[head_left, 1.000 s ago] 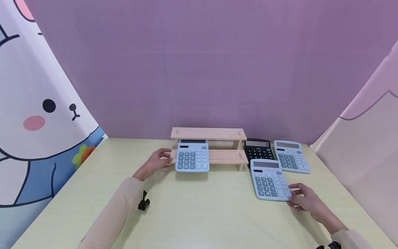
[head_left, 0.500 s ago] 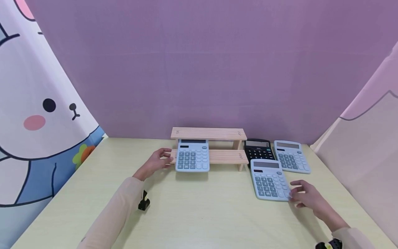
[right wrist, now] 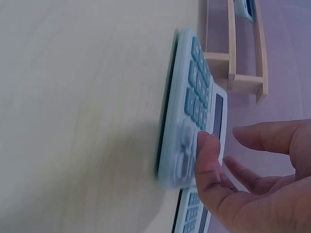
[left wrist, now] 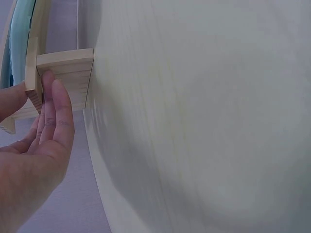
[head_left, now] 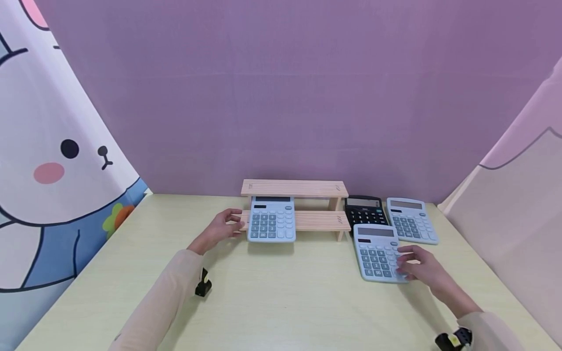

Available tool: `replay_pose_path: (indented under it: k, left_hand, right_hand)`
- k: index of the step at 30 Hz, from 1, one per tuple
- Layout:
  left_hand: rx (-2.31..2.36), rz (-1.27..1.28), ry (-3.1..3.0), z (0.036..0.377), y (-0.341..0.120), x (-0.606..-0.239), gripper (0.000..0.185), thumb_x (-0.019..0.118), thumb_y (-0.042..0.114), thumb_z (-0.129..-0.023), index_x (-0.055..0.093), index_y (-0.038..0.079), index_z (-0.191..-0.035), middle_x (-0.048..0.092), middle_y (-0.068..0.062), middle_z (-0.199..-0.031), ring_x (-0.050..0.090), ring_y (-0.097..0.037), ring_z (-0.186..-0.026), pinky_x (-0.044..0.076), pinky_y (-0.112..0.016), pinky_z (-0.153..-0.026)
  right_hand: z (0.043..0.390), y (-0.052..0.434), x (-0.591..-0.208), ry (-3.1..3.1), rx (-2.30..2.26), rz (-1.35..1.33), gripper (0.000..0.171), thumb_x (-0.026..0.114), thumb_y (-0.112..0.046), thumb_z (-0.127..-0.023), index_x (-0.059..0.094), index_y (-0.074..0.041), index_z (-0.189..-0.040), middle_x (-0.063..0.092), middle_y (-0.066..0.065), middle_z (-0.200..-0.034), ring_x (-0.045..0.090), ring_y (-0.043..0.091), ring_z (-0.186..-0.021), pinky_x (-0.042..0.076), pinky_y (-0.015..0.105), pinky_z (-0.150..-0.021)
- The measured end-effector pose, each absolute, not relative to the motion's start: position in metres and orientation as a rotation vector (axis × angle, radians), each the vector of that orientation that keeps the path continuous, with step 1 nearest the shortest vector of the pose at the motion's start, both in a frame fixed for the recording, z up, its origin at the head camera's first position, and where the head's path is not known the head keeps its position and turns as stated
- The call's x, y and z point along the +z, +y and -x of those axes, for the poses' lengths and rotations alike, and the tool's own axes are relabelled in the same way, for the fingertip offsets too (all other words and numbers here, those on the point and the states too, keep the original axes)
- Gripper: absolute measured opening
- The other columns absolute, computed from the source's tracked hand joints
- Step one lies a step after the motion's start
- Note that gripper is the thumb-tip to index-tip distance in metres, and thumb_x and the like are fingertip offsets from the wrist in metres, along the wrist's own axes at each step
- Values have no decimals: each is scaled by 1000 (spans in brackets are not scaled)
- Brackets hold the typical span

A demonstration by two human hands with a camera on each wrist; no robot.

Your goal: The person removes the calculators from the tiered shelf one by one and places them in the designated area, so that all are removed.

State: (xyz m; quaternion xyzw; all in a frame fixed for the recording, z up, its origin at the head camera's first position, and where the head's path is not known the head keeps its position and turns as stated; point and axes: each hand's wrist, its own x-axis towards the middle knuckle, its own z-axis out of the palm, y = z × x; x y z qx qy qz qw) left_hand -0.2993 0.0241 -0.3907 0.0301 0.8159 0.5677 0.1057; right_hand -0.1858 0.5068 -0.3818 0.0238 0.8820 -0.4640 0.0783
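Note:
A two-tier wooden shelf (head_left: 322, 222) stands near the back of the table. On its lower tier lies a light-blue calculator (head_left: 271, 221), its screen end partly hidden under the upper board. My left hand (head_left: 218, 230) pinches the left end of the lower board, thumb above and fingers underneath, as the left wrist view shows on the board (left wrist: 33, 73). To the right, another light-blue calculator (head_left: 373, 256) lies flat on the table. My right hand (head_left: 425, 269) is over its lower right corner, fingers loosely bent and apart; its fingertips overlap the keys in the right wrist view.
Behind the right-hand calculator lie a black calculator (head_left: 363, 214), partly covered by it, and a third light-blue calculator (head_left: 412, 222). A purple cloth backdrop (head_left: 281, 97) rises behind the table. A printed cartoon curtain (head_left: 35, 122) hangs on the left.
My right hand has let go of the front calculator's right edge, lifted slightly, and come leftward over its corner. The left hand, shelf and calculators look unmoved.

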Motion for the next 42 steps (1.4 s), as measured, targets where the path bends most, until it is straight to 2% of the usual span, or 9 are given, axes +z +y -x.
replay_pose_path:
  k: [9,22,30,34,42]
  left_hand:
    - [1670,-94,2401,300,24,-391,50,53,6,-90,32,-1,-135,44,-23,-123,58,-20,-93,55,-36,-86]
    - [1682,-86,2393,300,24,-392,50,53,5,-90,31,0,-135,43,-24,-125,58,-24,-98,55,-37,-87]
    - [1700,-96,2385,299,24,-391,50,53,4,-90,31,-1,-135,43,-25,-125,57,-27,-100,56,-35,-86]
    - [1700,-83,2382,300,24,-392,50,52,3,-90,31,0,-135,42,-25,-126,59,-26,-98,55,-35,-86]
    - [1699,-79,2386,301,24,-394,50,52,3,-90,31,0,-135,43,-24,-124,60,-23,-94,56,-35,-85]
  right_hand:
    - [193,486,-381,2602,-1448,-12,44,52,-5,-87,37,11,-125,53,27,-110,59,11,-82,55,26,-67]
    - [204,449,-385,2519,-1567,75,39,51,1,-86,41,10,-122,56,23,-104,62,15,-83,56,28,-66]
    - [209,428,-389,2465,-1635,174,41,52,2,-85,39,10,-122,54,27,-107,63,20,-86,57,30,-69]
    - [212,417,-391,2444,-1636,176,42,53,1,-84,40,8,-123,52,27,-109,63,21,-87,57,30,-70]
    - [216,398,-396,2368,-1714,254,42,55,1,-84,39,11,-122,51,30,-109,62,22,-86,57,34,-72]
